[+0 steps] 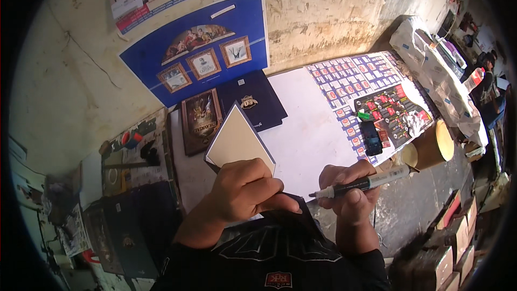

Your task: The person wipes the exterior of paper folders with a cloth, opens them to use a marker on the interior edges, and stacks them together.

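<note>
My left hand [243,191] is closed round a dark hard-backed cover, held up and tilted close to my body. Its cream board face [240,141] points up past my knuckles, while its dark lower part runs under my thumb; whether it is a book or a box I cannot tell. In my right hand [353,194] a marker pen [371,181] with a white and black barrel is gripped between thumb and fingers. The pen is uncapped, its dark tip pointing left toward the cover, apart from it.
Beyond my hands, a brown picture-covered book [201,121] and a dark blue folder [252,102] lie on the white-covered table [301,129]. A black phone [371,138] rests on printed sheets at right. Near the right edge stands a cardboard tube [434,144]. More dark covers [126,229] lie at left.
</note>
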